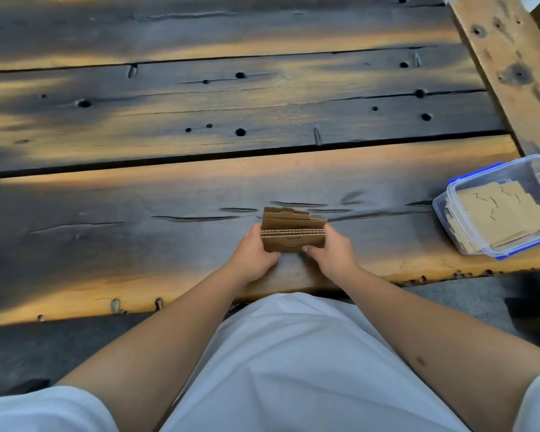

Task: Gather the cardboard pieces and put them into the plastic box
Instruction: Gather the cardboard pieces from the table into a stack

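A small stack of brown cardboard pieces (292,227) stands on edge on the dark wooden table, near its front edge. My left hand (252,256) grips the stack's left side and my right hand (331,254) grips its right side, thumbs on the near face. A clear plastic box (459,227) with blue clips sits at the right, at the table's front edge. It holds several flat cardboard pieces (501,215). The box is open, with no lid in view.
The table (200,182) is made of dark, weathered planks with holes and gaps between them. A lighter wooden beam (508,63) runs along the right side behind the box. My white shirt fills the bottom of the view.
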A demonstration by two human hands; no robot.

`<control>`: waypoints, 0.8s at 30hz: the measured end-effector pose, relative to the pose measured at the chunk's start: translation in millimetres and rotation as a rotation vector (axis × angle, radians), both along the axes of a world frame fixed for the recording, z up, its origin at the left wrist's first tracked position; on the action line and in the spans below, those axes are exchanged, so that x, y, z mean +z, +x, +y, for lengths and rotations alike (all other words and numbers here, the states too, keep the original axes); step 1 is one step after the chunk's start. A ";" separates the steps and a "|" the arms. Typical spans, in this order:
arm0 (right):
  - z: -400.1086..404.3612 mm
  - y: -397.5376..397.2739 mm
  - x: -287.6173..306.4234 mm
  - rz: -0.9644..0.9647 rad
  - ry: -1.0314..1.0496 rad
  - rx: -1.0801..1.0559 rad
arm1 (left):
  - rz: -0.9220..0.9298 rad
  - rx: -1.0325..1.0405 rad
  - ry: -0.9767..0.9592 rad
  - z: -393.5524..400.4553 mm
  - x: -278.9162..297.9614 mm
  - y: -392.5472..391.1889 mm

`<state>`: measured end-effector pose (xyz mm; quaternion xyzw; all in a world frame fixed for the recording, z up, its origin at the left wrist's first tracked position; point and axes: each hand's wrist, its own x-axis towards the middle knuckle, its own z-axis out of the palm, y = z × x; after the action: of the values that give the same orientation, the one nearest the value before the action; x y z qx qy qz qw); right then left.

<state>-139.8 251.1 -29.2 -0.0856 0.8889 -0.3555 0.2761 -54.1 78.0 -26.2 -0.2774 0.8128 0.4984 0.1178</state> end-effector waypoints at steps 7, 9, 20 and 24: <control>7.2 -4.7 -4.6 -0.008 -0.015 0.058 | 0.101 0.067 0.196 -10.3 24.2 -6.7; 8.5 -5.6 -5.7 -0.001 -0.018 0.074 | 0.168 0.080 0.178 -8.4 36.8 -15.0; 9.2 -5.0 -5.9 0.073 0.017 0.138 | 0.199 -0.643 -0.478 -16.3 75.0 -56.6; 10.1 -8.9 -5.0 0.069 0.035 0.141 | 0.335 -0.386 -0.301 -35.5 69.1 -36.0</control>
<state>-148.7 261.2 -34.1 -0.1554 0.8957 -0.3162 0.2713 -90.1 42.5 42.8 -0.0460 0.9234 0.3796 0.0324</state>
